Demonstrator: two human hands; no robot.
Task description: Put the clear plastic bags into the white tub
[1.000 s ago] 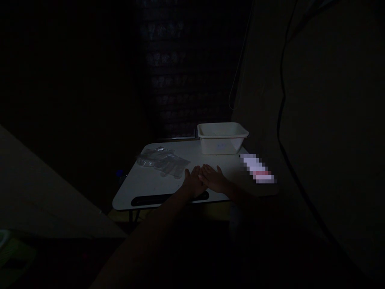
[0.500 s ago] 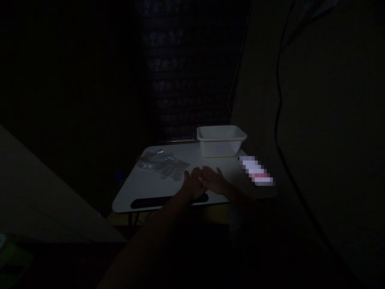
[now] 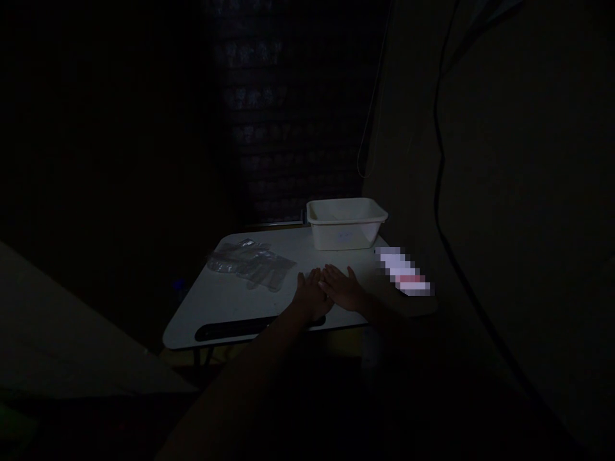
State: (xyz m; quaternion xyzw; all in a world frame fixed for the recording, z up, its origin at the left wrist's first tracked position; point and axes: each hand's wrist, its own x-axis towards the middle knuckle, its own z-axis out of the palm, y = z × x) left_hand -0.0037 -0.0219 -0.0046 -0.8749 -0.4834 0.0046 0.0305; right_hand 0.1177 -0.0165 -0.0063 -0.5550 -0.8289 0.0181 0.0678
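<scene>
Both hands are together near the front of a small white table (image 3: 230, 301). My left hand (image 3: 311, 296) is spread with its palm down, and its fingers reach toward the back. Beside it, my right hand (image 3: 342, 288) also has its fingers stretched out, their tips overlapping or touching the left fingers. Neither hand shows anything held. Crumpled clear plastic bags (image 3: 254, 264) lie to the left of my hands. Behind them stands a white plastic basin (image 3: 346, 234). In the dim light I cannot tell how firmly the palms rest on the tabletop.
A bright pixelated rectangle, perhaps a phone screen (image 3: 403, 272), lies at the table's right edge. A black slot (image 3: 235, 328) runs along the front edge. A dark cable (image 3: 438, 186) hangs down the right wall. Something blue (image 3: 179, 283) shows beyond the left edge.
The view has shifted slightly, so the table, basin and bags appear a little further left. Both hands keep nearly the same pose, fingers still outstretched.
</scene>
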